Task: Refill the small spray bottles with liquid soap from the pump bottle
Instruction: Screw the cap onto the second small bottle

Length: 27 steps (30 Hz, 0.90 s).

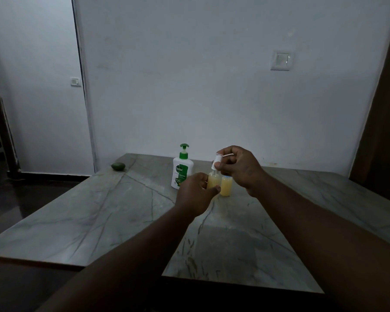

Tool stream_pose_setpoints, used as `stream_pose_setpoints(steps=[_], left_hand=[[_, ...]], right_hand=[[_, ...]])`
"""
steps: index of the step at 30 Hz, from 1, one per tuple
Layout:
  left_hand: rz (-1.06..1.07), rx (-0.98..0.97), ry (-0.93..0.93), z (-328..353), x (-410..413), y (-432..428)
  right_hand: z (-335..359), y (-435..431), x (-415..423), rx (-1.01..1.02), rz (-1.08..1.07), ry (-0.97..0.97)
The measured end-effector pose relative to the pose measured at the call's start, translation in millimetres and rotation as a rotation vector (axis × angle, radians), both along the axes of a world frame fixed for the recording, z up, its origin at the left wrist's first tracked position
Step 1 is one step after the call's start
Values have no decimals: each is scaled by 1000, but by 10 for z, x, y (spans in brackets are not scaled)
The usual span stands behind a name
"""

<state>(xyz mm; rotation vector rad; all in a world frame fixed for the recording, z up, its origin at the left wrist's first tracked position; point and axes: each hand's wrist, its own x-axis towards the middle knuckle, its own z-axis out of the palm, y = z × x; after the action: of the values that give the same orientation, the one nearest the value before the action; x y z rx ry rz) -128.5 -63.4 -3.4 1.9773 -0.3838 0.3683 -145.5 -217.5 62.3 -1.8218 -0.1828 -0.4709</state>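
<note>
the grey veined table [88, 217] is spreading across the middle of the frame, its near edge running along the lower left and lower centre, its far edge sitting against the wall [189, 86]; bare stone is lying open left, right and in front of the bottles. at the centre, the left hand [195, 194] is wrapping fingers and thumb round a small spray bottle [213, 180] standing on the table, clear and holding pale yellow liquid. the right hand [239, 167] is pinching the white spray cap [217, 159] right over its neck, fingers curled tight on it; whether it is seated is unclear. a second small bottle [226, 186], also yellow, is standing just right of the first. the white pump bottle [182, 170] with its green pump is standing just left, behind the left hand. a dark green lump [118, 166] is lying near the table's far left corner. the room is looking dim, with a switch plate [282, 60] showing at upper right.
</note>
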Motion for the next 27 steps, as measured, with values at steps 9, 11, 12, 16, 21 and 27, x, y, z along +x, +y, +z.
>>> stream_pose_setpoints(steps=[9,11,12,16,21,27], left_hand=[[-9,29,-1,-36,-47,-24],[-4,36,-3,-34,-40,-11],[-2,36,-3,-33,-35,-5],[-11,50,-5,-32,-23,-11],[-19,47,-24,-26,-9,-43],[-8,54,-44,-70,13,-32]], right_hand=[[51,-10,19,-277,-48,15],[136,-57,-1,-319,29,7],[185,-80,-10,-352,63,9],[362,-119,-26,-548,113,29],[430,-101,-17,-582,84,25],[339,-55,-18,-587,34,40]])
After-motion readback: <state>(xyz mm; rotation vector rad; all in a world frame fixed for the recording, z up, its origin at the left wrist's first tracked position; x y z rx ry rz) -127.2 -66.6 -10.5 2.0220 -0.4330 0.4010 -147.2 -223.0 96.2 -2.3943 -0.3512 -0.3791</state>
